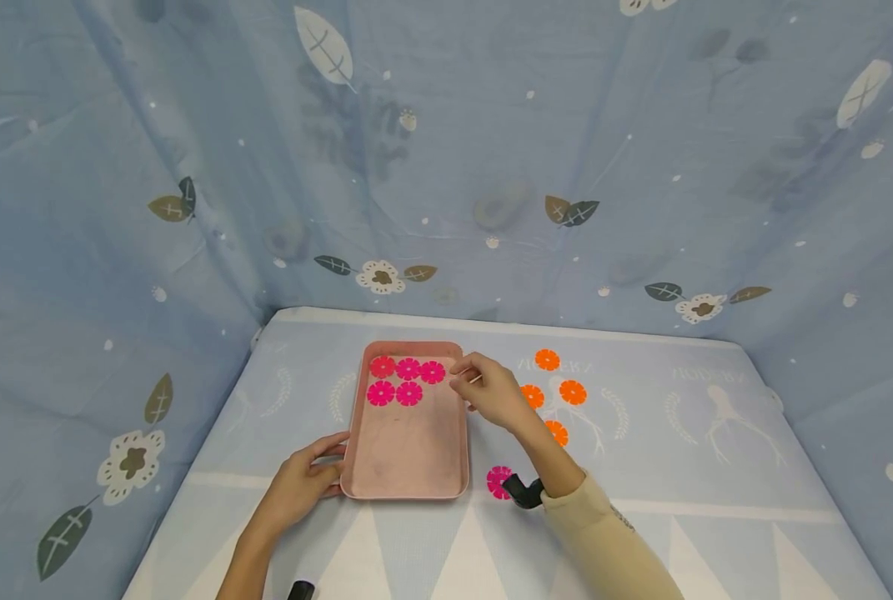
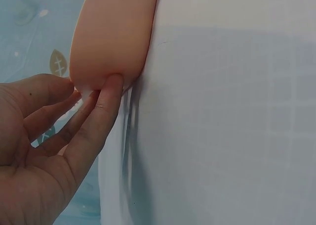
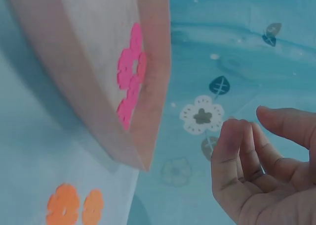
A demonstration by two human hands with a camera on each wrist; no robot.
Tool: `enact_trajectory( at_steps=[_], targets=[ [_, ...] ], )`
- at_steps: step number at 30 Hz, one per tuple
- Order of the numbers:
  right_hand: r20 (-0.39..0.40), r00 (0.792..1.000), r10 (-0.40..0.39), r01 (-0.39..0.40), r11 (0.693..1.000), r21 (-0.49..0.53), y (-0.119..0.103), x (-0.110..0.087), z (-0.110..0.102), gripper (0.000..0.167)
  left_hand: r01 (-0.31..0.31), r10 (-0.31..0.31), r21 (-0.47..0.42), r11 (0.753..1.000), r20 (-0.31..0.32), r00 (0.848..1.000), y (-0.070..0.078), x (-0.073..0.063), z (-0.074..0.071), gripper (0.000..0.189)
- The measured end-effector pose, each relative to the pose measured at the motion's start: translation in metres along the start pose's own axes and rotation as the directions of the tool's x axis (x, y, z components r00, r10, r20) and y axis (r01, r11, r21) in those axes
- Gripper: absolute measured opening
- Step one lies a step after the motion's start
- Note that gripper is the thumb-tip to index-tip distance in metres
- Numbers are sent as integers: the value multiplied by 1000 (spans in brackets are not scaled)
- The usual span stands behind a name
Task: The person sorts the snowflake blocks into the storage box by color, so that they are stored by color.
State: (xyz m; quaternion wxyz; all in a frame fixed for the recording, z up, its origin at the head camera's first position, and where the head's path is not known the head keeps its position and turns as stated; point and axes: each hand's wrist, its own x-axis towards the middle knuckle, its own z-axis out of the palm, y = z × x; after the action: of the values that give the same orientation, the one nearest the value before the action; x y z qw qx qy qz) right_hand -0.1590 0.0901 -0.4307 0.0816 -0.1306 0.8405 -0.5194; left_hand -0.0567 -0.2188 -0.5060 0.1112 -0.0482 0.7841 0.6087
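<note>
The pink rectangular tray (image 1: 404,457) lies on the table with several pink flower-shaped discs (image 1: 409,393) grouped in its far part. One of them, a redder disc (image 1: 382,367), is in the far left corner. At the tray's near left side, my left hand (image 1: 296,487) holds the edge; the left wrist view has thumb and fingers round the tray's corner (image 2: 111,47). My right hand (image 1: 494,397) hovers at the far right wall, fingers bent and thumb apart from them. Nothing shows between these fingertips (image 3: 232,131) in the right wrist view.
Several orange flower-shaped discs (image 1: 573,392) lie on the patterned tablecloth (image 1: 664,450) right of the tray, some partly behind my right forearm. A single pink disc (image 1: 498,481) lies nearer, beside a black wrist piece (image 1: 523,492). A blue curtain (image 1: 446,167) closes off the back and sides.
</note>
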Motion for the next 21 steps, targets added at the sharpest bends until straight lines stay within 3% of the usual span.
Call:
enact_trajectory(
  at_steps=[11, 21],
  targets=[
    [-15, 1000, 27, -27, 999, -19, 29, -38, -23, 19, 9, -9, 0, 1000, -4, 1000, 0, 0, 0, 46],
    [35, 998, 45, -44, 999, -23, 60, -61, -30, 23, 11, -11, 3, 1000, -10, 1000, 0, 0, 1, 46]
  ],
)
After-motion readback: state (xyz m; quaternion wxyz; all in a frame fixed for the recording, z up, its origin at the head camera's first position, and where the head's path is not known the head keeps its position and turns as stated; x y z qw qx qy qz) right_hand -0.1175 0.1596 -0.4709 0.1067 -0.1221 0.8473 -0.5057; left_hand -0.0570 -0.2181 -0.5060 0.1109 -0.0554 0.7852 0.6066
